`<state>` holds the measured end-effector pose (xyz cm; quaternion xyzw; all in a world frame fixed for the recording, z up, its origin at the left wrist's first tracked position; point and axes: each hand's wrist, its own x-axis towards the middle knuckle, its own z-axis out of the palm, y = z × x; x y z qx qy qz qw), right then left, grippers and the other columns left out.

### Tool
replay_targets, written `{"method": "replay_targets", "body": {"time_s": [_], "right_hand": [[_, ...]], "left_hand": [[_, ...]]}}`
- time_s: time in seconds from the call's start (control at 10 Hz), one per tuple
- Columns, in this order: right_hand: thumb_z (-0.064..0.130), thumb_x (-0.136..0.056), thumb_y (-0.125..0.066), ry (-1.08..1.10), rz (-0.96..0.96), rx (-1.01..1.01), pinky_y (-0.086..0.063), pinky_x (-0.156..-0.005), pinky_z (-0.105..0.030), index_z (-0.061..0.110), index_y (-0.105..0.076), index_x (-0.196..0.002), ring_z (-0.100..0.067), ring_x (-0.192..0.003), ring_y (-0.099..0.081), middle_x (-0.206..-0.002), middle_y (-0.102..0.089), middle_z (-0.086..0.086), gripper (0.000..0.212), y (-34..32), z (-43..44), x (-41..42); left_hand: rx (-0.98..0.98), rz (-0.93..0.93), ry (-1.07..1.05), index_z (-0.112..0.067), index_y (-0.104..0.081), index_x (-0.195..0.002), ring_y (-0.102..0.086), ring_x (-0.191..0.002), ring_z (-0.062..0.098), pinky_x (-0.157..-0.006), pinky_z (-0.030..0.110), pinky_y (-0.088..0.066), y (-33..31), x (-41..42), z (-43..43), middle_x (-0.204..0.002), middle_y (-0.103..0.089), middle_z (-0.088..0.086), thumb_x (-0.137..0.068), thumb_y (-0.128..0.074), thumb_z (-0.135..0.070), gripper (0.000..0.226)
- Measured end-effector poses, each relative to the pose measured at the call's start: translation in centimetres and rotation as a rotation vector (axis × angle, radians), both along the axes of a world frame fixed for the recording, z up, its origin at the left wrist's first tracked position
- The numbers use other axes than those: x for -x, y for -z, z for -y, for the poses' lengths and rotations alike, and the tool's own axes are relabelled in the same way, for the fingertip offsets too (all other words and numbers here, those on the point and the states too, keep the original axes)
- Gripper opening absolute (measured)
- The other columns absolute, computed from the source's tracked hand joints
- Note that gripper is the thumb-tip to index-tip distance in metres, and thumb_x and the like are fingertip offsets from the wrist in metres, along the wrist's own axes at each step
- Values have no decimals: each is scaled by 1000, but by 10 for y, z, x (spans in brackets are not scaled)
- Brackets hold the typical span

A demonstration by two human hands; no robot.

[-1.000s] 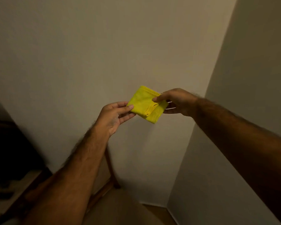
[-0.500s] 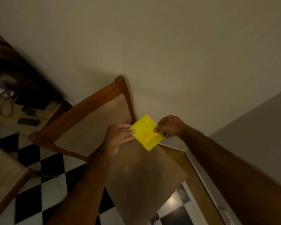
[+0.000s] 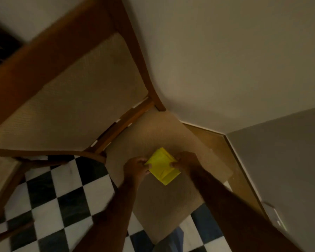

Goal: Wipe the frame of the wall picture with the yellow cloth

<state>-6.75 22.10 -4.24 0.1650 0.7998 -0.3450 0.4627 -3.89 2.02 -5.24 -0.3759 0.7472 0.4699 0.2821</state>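
A folded yellow cloth (image 3: 162,166) is held between both my hands just above a chair seat. My left hand (image 3: 135,167) pinches its left edge with fingers curled. My right hand (image 3: 186,161) grips its right edge with the thumb on top. Both forearms reach in from the bottom of the view. No wall picture or frame is in view; I am looking down at the chair and floor.
A wooden chair (image 3: 127,33) with a beige woven back and beige seat (image 3: 162,199) stands against a plain wall (image 3: 225,51). A black-and-white checkered floor (image 3: 62,206) lies to the left. A wall corner and wooden skirting (image 3: 216,142) run on the right.
The view has swung down from the bare wall to the chair and floor. Both hands keep hold of the cloth and have lowered it toward the chair seat.
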Motion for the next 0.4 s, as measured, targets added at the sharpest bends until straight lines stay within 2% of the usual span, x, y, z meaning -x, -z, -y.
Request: {"method": "replay_targets", "body": {"time_s": [0.1, 0.2, 0.3, 0.4], "right_hand": [[30, -92, -69, 54, -19, -2, -50, -104, -41, 10, -59, -138, -29, -126, -58, -140, -59, -12, 51, 34, 9, -16], [34, -94, -64, -18, -97, -79, -48, -105, -43, 15, -58, -138, -29, -129, -55, -142, -58, -10, 49, 45, 16, -24], [44, -94, -60, -254, -327, -289, -43, -109, -49, 18, -44, -148, -33, -138, -47, -151, -49, -10, 62, 37, 17, -26], [54, -94, -54, -335, -467, -402, -32, -116, -53, 13, -33, -155, -37, -149, -33, -162, -35, -16, 76, 23, 13, -33]], "left_hand": [[199, -49, 200, 1, -71, -110, -72, -93, 32, -81, 38, -59, 24, -10, -3, -104, -75, 18, -81, -77, -12, 32], [395, -48, 447, -4, -70, -112, -69, -104, 30, -81, 31, -50, 30, -11, -6, -111, -73, 14, -85, -73, -22, 33], [595, -52, 782, -8, -51, -136, -53, -128, 33, -101, 41, -46, 22, -4, -17, -141, -54, 16, -93, -63, -30, 50], [713, -192, 943, -11, -36, -150, -38, -143, 34, -113, 47, -37, 6, -3, -22, -158, -35, 16, -95, -56, -43, 66]]}}
